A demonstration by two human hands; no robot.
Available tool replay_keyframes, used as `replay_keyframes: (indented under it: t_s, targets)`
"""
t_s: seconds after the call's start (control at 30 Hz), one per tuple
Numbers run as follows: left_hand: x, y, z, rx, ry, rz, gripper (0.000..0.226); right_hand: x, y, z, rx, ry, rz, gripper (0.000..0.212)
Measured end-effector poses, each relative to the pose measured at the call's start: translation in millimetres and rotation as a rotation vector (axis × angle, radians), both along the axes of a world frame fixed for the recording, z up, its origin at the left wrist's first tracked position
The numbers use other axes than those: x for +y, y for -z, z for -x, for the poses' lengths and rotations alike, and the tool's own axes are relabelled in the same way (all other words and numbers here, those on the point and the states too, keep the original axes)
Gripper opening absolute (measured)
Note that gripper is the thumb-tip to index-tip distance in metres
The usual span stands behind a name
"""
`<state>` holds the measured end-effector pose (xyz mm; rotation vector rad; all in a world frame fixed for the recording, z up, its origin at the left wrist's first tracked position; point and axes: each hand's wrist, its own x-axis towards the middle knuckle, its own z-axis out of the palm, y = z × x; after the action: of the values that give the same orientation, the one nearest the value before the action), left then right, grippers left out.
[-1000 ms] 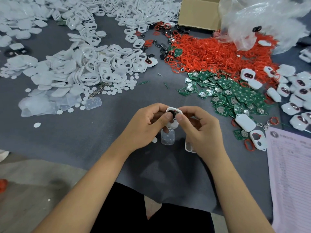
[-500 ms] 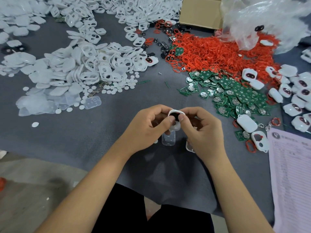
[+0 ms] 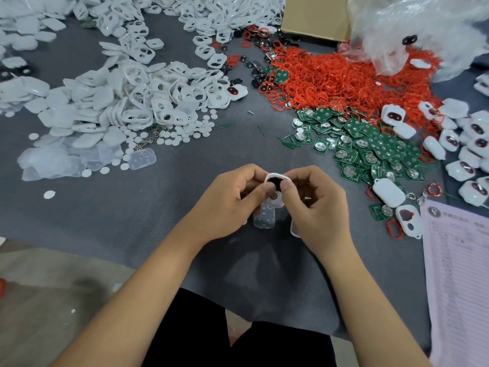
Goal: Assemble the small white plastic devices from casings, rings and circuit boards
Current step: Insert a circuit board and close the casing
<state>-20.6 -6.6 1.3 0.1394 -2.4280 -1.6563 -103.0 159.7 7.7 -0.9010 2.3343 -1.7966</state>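
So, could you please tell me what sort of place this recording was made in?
Probably a small manual assembly workshop: loose heaps of white casings, red rings and green circuit boards cover a grey cloth-covered table, with a printed form at the right edge.

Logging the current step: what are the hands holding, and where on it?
Both the left hand and right hand pinch one small white plastic casing, thumbs pressing its dark centre.
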Motion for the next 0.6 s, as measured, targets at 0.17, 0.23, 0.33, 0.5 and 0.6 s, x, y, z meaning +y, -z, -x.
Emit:
replay_keyframes:
  t_s: [0.17, 0.23, 0.33, 0.5, 0.6]
  targets:
    - [3, 1, 1, -0.013, -0.036, 0.069, 0.014, 0, 4, 1, 0.052, 0.025, -0.030, 0.006]
    - [3, 1, 1, -0.020, -0.051, 0.086, 0.018, -1, 5, 2, 0.069, 0.027, -0.039, 0.007]
    - [4, 2, 1, -0.015, -0.068, 0.085, 0.014, 1, 7, 3, 0.096, 0.021, -0.045, 0.008]
    - [4, -1, 2, 0.022, -0.083, 0.064, 0.018, 0, 10, 5, 0.145, -0.025, -0.111, 0.011]
    - [5, -2, 3, 0.006, -0.065, 0.084, 0.022, -1, 11, 7, 0.143, -0.023, -0.102, 0.013]
